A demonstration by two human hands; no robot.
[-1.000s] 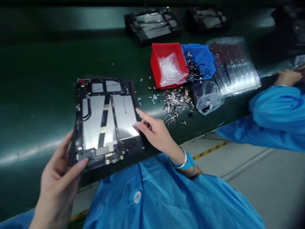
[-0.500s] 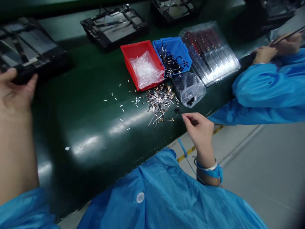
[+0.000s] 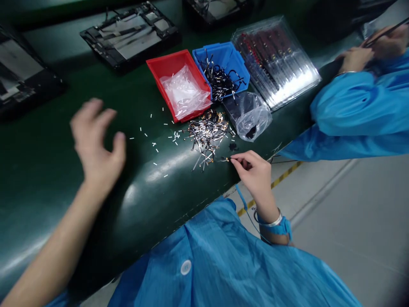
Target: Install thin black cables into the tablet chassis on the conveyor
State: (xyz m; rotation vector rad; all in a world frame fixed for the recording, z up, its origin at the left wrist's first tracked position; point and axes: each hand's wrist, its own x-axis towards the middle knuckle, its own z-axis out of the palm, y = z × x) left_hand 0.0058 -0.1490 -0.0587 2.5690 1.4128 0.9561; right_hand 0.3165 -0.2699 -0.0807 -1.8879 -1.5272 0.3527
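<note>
My right hand is at the near edge of the dark green belt, pinching a small flex cable between thumb and fingertips. Just beyond it lies a loose heap of thin metal-and-black cable parts. My left hand is blurred in motion above the belt, fingers spread and holding nothing. Small white pieces are scattered between it and the heap. A tablet frame lies past my left hand at the left edge of the view.
A red bin holds a clear bag, and a blue bin holds cables. Beside them lie a plastic bag and a clear tray of parts. A co-worker's hands work at the right, and another tablet frame lies at the back.
The tablet frame has left my left hand and lies on the belt at the left. My left hand is now spread and empty. My right hand has moved from the tablet to the small cable.
</note>
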